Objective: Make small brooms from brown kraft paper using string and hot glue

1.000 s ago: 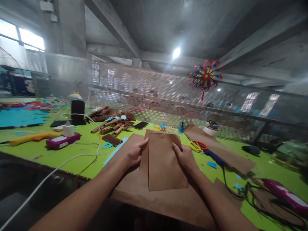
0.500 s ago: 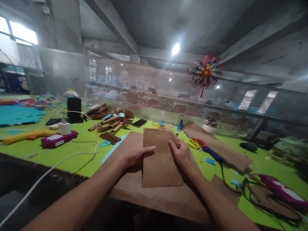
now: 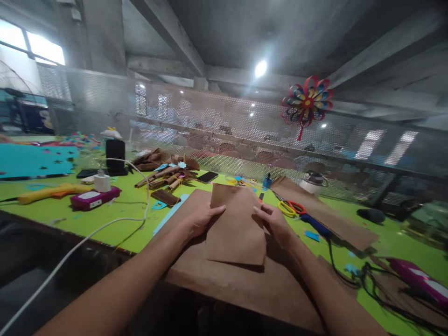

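Note:
A rectangular piece of brown kraft paper (image 3: 236,226) is held up in front of me, above a larger brown paper sheet (image 3: 224,280) that covers the near edge of the green table. My left hand (image 3: 203,220) grips its left edge, thumb on the face and the other fingers hidden behind. On the opposite edge, my right hand (image 3: 276,224) pinches the paper between thumb and fingers. The lower right corner of the piece bends slightly. I cannot tell whether it is one layer or several.
Red and yellow scissors (image 3: 292,208), a blue-handled tool (image 3: 315,224) and a long brown paper strip (image 3: 322,212) lie on the right. Leftward are brown paper rolls (image 3: 171,175), a purple power strip (image 3: 94,197), a yellow glue gun (image 3: 52,193) and a white cable (image 3: 101,227).
The brown paper has tilted and its lower edge has risen a little, its lower right corner now bent. At the far left, the blue sheet has been lifted. The view has shifted slightly left.

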{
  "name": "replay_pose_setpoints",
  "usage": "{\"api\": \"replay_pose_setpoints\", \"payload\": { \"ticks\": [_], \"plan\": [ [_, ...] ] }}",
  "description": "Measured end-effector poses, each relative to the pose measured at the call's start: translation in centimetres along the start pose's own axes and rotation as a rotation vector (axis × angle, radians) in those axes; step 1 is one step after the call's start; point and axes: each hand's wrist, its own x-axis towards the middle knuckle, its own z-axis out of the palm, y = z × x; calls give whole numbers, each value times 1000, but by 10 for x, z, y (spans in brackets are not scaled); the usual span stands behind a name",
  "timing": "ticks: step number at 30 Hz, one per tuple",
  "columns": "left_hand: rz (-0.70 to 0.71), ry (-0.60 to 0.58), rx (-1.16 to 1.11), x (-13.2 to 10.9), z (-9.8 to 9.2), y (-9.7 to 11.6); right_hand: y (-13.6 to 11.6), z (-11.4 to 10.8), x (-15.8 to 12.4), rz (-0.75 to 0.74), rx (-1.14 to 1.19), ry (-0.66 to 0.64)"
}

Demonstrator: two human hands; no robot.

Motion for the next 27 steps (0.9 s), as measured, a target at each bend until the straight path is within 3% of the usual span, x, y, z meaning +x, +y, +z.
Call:
{"api": "replay_pose_setpoints", "payload": {
  "ticks": [3,8,19,27],
  "plan": [
    [23,24,5,-1,-1,1,-1,1,-3,43,-6,-59],
    [17,19,-3,-1,-2,-1,-2,8,-3,59,-22,-40],
    [-136,37,-21,-1,-1,2,8,5,0,88,51,-27],
    [-56,103,-43,4,-6,1,10,4,2,91,58,26]
  ]
}}
